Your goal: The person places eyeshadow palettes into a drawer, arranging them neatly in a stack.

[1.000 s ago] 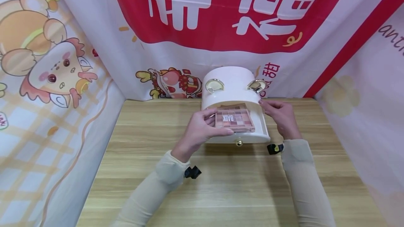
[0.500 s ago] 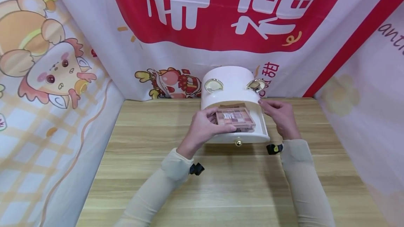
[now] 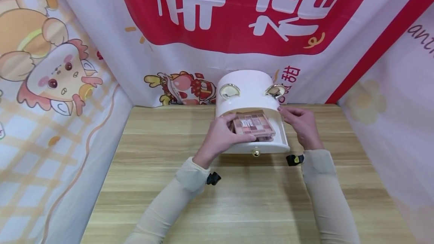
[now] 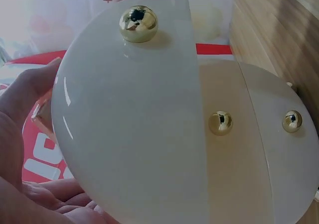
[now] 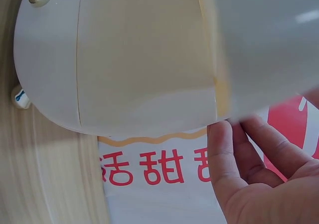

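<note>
My left hand [image 3: 222, 133] holds a clear-lidded eyeshadow palette [image 3: 254, 124] by its left side, thumb along the near edge. The palette sits tilted in the pulled-out top drawer [image 3: 280, 147] of a white rounded storage box [image 3: 246, 82]. Part of another palette [image 3: 266, 138] shows underneath, and a brown panel or case [image 3: 251, 113] shows behind. In the left wrist view, the drawer front [image 4: 134, 114] hides most of the held palette. With its fingertips, my right hand [image 3: 303, 125] touches the box's right side; the right wrist view shows its fingers [image 5: 222, 149] against the edge.
Two gold-rimmed flaps or handles [image 3: 230, 91] stand on the box's top. A gold knob [image 3: 256, 153] marks the drawer front, and lower drawers carry knobs [image 4: 220, 123] too. The box stands on a wooden table [image 3: 162, 183] against a printed cloth backdrop [image 3: 190, 48].
My left hand has shifted slightly right and carried the palette with it, lifting its near edge; more of the palette underneath shows. My right hand stays in place.
</note>
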Tool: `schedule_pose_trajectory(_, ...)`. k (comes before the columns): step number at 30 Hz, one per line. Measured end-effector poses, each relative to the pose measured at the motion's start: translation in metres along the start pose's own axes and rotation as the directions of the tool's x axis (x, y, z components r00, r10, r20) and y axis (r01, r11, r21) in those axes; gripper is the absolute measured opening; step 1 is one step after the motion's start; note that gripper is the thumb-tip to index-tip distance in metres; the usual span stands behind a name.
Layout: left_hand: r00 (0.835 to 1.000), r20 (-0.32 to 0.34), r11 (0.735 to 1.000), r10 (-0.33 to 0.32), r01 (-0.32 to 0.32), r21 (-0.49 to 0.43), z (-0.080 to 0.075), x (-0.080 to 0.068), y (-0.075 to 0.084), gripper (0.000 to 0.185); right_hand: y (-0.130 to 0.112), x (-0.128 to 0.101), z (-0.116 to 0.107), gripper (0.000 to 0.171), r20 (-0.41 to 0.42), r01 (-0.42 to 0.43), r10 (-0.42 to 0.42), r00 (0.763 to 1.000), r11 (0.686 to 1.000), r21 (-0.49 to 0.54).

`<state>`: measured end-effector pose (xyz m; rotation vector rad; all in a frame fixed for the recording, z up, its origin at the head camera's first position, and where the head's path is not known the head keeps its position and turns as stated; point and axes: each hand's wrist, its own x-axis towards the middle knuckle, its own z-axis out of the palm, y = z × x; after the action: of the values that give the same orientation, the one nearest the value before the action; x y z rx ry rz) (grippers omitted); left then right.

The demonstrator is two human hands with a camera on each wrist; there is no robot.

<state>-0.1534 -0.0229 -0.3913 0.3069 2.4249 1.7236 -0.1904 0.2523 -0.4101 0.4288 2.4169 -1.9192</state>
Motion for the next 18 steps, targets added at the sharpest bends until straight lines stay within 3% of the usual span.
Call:
schedule_pose_trajectory(5, 0.999, -0.002, 0.996, 0.049, -0.049, 0.076, 0.0012, 0.0016, 0.0008, 0.101, -0.0005, 0.0006, -0.0001, 0.07, 0.004, -0.007, 0.007, 1.0, 1.0, 0.005)
schedule_pose_trajectory(18, 0.998, 0.025, 0.963, 0.06, -0.064, 0.261, -0.0001, 0.0035, 0.0017, 0.104, 0.0, 0.0007, 0.0002, 0.072, -0.005, -0.01, 0.01, 1.0, 1.0, 0.018)
